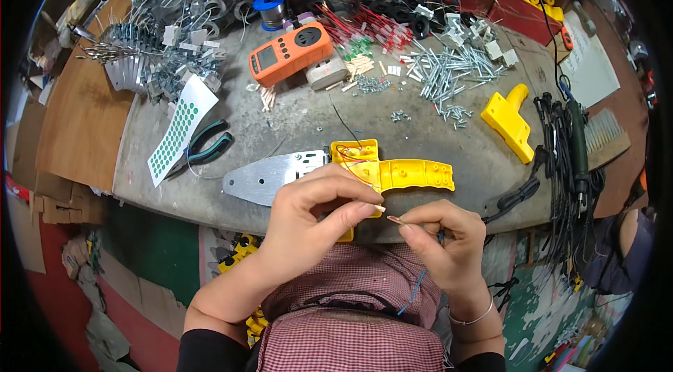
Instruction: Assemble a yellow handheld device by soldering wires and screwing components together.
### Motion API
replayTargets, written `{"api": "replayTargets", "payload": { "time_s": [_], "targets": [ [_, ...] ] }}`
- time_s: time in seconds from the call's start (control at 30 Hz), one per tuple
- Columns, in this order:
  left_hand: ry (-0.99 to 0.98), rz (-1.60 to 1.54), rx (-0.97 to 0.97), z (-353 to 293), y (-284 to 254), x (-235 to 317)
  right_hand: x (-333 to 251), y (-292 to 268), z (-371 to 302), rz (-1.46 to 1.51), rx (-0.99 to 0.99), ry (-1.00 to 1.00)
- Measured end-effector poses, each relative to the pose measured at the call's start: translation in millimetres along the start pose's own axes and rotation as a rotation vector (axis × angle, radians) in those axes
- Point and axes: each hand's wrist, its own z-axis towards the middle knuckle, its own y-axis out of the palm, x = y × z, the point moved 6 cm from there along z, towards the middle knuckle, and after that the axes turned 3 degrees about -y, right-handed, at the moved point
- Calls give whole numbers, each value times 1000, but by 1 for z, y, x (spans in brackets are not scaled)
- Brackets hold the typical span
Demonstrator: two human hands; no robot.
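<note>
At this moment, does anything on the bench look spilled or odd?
The long screws lie in a jumbled heap on the bench, with a small clump of fasteners apart, so they look possibly spilled.

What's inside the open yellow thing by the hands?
Inside the yellow shell you can see thin red wires and small round posts. The left hand covers some of its lower part, so that's hidden.

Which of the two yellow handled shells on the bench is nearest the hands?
The open-faced shell by the left hand, with wires inside and a silver plate at its left. The other shell lies farther right, near black cables.
</note>
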Motion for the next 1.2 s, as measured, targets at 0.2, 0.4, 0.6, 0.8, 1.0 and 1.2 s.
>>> {"api": "replayTargets", "payload": {
  "time_s": [0.2,0.4,0.6,0.8,1.0,1.2],
  "targets": [
    [-294,-319,-102,-3,6,-14,-2,1,1,15,17,-65],
    [-350,-372,-130,-5,8,-14,-1,1,0,-25,-16,-43],
    [-36,134,-126,-2,9,4,-7,4,1,-74,-73,47],
    [-141,36,-176,1,16,-1,8,-10,-7,-85,-214,130],
    [-180,121,-311,-1,33,-5,12,-17,-11,-137,-237,62],
    [62,342,-372,-10,27,11,11,-19,-14,-102,-324,129]
  ]
}}
